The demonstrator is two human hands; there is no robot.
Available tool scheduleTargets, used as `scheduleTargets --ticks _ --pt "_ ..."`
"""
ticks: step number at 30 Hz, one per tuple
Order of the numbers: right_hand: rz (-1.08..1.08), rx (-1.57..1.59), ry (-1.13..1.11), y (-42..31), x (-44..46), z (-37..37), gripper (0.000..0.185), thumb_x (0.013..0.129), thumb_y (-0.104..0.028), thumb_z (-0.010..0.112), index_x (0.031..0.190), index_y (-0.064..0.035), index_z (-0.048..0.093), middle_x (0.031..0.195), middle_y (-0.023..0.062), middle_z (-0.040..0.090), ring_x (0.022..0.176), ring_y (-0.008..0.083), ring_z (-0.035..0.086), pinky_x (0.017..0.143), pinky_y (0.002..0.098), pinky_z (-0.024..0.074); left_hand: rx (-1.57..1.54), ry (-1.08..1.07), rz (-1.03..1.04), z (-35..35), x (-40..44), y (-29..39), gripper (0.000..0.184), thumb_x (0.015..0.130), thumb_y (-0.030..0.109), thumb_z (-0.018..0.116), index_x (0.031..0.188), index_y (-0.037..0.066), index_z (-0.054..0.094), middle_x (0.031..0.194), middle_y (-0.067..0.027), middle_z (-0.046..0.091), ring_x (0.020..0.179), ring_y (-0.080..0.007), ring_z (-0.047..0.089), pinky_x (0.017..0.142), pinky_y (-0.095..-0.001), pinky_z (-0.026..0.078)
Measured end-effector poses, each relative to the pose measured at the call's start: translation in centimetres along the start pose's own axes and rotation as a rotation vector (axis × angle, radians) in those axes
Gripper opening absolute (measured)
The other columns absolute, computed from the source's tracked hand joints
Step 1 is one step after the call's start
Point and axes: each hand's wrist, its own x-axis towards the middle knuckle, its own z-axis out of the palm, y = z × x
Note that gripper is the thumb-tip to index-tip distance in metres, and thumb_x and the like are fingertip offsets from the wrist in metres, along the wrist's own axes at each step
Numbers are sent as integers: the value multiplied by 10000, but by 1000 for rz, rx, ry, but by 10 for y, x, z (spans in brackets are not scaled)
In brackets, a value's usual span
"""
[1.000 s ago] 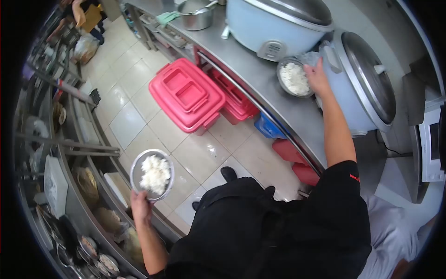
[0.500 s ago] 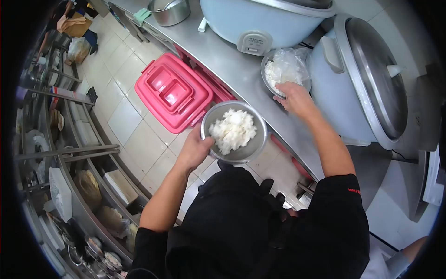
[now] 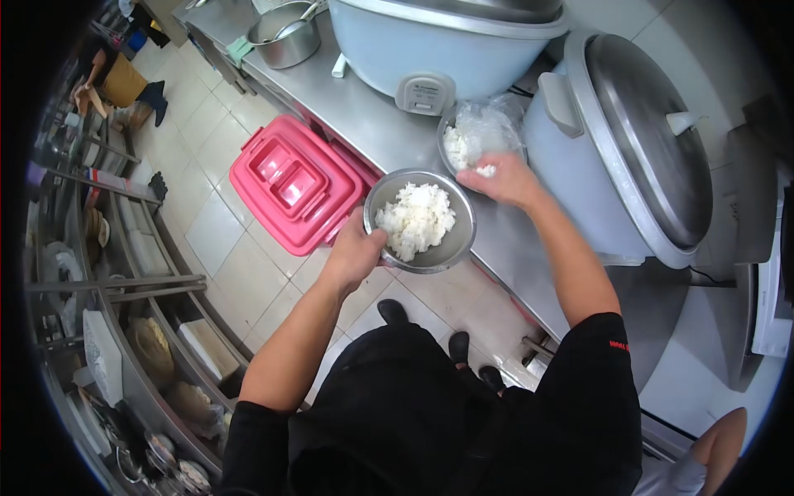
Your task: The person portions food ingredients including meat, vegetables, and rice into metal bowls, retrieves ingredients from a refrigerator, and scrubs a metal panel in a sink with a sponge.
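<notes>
In the head view, my left hand point(image 3: 357, 253) grips a steel bowl point(image 3: 455, 241) by its left rim, thumb over the edge. White cooked rice point(image 3: 416, 219) is heaped inside, and the bowl is held out in front of the counter edge. My right hand point(image 3: 508, 178) is closed with a small lump of rice point(image 3: 486, 171) showing at its fingertips. It is at the near edge of a second metal bowl point(image 3: 444, 159) on the counter. That one contains rice point(image 3: 460, 149) and a clear plastic bag point(image 3: 490, 124); my hand hides part of it.
Two large pale-blue rice cookers point(image 3: 451, 54) with metal lids stand on the steel counter point(image 3: 376, 124). A steel pot point(image 3: 285, 50) sits farther left. On the floor is a pink lidded bin point(image 3: 298, 186). Shelves point(image 3: 157, 273) line the left side. Another person's arm point(image 3: 728, 438) shows lower right.
My right hand has drawn back from inside the counter bowl, bringing a lump of rice toward the held bowl. The camera view has shifted slightly.
</notes>
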Motion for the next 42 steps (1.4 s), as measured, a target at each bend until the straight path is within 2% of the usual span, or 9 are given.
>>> scheduleTargets --ticks 7,12,19,22,26,31,33,38,42 --pt "-30 244 119 -42 -13 2 447 818 -446 738 851 -8 658 743 134 634 686 177 592 646 335 475 -50 35 -23 8 -3 -3 401 900 9 459 1290 -68 400 1080 -191 597 825 -219 664 620 -307 590" --pt "-515 22 -87 -66 -46 47 236 876 -263 660 877 -27 678 1010 112 611 953 274 608 848 358 488 -129 52 -30 10 -6 -3 409 910 20 459 1307 -55 393 1105 -188 598 864 -228 673 651 -322 609" --pt "-154 230 198 -48 -29 33 92 836 -156 687 869 -71 703 964 96 644 883 290 636 794 375 505 -132 94 -49 3 -17 -13 431 907 22 450 1330 -42 394 1116 -178 605 894 -243 676 685 -356 612" --pt "-411 -102 442 -17 -1 27 134 845 -178 671 919 -74 711 974 120 657 853 305 652 778 378 515 -97 125 -59 2 -31 -10 444 894 21 450 1335 -24 424 1083 -168 613 846 -222 664 649 -343 586" --pt "61 -8 372 -33 5 -7 175 845 -158 658 987 -65 698 1109 160 646 1011 300 628 884 368 489 -31 134 -26 -16 -42 -22 434 880 30 456 1312 0 473 1032 -141 625 802 -190 636 617 -321 539" --pt "-430 -241 640 -25 -11 -2 146 822 -76 668 966 -79 690 1081 155 619 1072 319 583 888 387 481 -29 187 39 -53 -72 -33 460 872 31 458 1332 20 472 1030 -126 630 811 -193 625 642 -325 528" --pt "-272 -126 590 -53 -35 7 115 837 -62 655 948 -56 682 1043 139 611 1067 310 570 874 384 479 -88 227 55 -69 -91 -38 483 864 42 471 1346 15 456 1078 -137 623 842 -203 625 655 -332 529" --pt "-395 275 230 -79 -68 68 31 849 -24 631 847 -2 608 788 87 571 712 197 532 697 298 464 -52 541 -78 -124 -159 -80 452 855 83 514 1296 -16 489 1122 -157 617 913 -218 626 690 -337 537" --pt "-511 27 -417 -81 -67 177 115 791 -32 683 896 16 686 972 151 694 857 230 656 791 343 506 -126 857 -18 -176 -270 -139 393 849 99 548 1225 -13 540 1038 -136 634 887 -207 624 683 -335 539"
